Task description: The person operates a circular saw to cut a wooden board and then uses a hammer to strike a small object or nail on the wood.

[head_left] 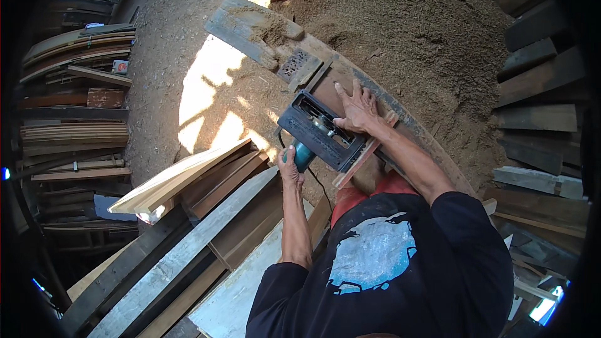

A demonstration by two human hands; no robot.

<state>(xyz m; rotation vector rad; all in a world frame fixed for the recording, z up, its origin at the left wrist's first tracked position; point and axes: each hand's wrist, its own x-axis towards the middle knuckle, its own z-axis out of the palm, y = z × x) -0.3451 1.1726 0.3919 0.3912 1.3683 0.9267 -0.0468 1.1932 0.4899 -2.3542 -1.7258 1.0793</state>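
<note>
A power tool with a flat black base plate (pixel 316 147) and a teal motor housing (pixel 305 158) lies tilted on a narrow wooden bench (pixel 407 116), metal parts showing through the plate's opening. My left hand (pixel 292 166) is wrapped round the teal housing, thumb on top. My right hand (pixel 359 110) has its fingers spread over the brown board (pixel 327 95) beside the base plate, its thumb near the plate's opening. Close to my body, a reddish wooden strip (pixel 357 166) runs along the tool's edge. A block full of holes (pixel 300 66) sits beyond the tool.
Sawdust (pixel 413 37) is heaped beyond the bench, at the right. Stacked planks (pixel 181 263) lean at my lower left, near my left forearm. More boards (pixel 78 134) line the left side, and dark timbers (pixel 538 119) line the right. A black cord (pixel 320 184) hangs below the tool.
</note>
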